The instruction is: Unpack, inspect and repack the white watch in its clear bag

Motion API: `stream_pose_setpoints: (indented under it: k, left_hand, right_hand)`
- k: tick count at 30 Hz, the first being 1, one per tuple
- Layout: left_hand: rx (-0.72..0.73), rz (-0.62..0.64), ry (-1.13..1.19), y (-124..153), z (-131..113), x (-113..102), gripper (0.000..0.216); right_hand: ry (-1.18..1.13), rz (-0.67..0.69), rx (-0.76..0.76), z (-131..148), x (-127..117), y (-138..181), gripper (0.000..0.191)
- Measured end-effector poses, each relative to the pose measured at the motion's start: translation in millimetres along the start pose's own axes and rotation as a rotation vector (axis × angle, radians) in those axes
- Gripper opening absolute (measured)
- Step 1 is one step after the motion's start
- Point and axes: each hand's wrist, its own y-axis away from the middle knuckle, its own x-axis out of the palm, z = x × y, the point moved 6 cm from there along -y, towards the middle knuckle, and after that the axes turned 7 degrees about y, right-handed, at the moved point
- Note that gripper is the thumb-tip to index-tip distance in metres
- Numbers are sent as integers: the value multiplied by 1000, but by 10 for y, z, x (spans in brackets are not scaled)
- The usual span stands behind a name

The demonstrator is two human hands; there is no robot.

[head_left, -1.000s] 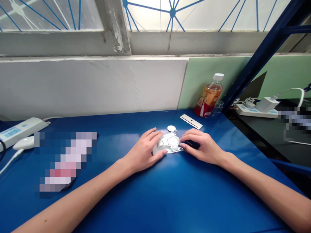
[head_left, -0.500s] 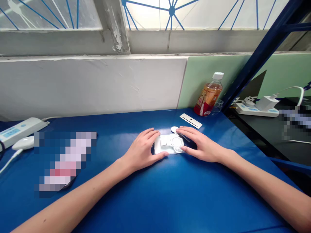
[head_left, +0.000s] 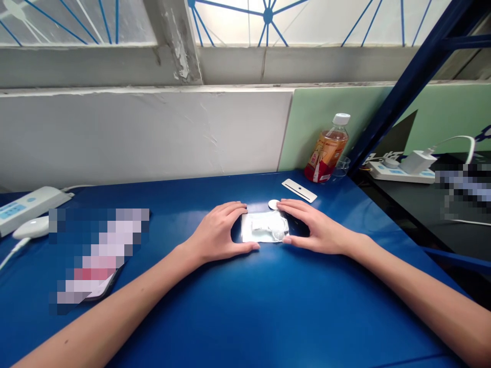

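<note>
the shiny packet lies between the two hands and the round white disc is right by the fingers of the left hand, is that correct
Not quite: the head view shows the round white disc by the right hand, not the left hand. The shiny packet does lie between them.

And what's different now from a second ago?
The right hand, bunched at the right end of the shiny packet before, has spread open. The white disc shifted slightly right. The left hand eased its fingers left. The bottle and white strip stayed put.
</note>
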Motion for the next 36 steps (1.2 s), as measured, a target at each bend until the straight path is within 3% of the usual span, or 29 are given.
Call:
stream_pose_setpoints:
  k: [7,28,36]
  left_hand:
    - [4,-10,3,-6,6,1,83]
    - [-69,-20,29,11,53,24,75]
    - [-37,-26,31,16,36,21,74]
  right_hand:
    - [-17,-55,2,-15,-25,3,75]
    - [-37,23,-1,-98,-41,0,78]
    - [-39,13,-2,-92,-51,4,76]
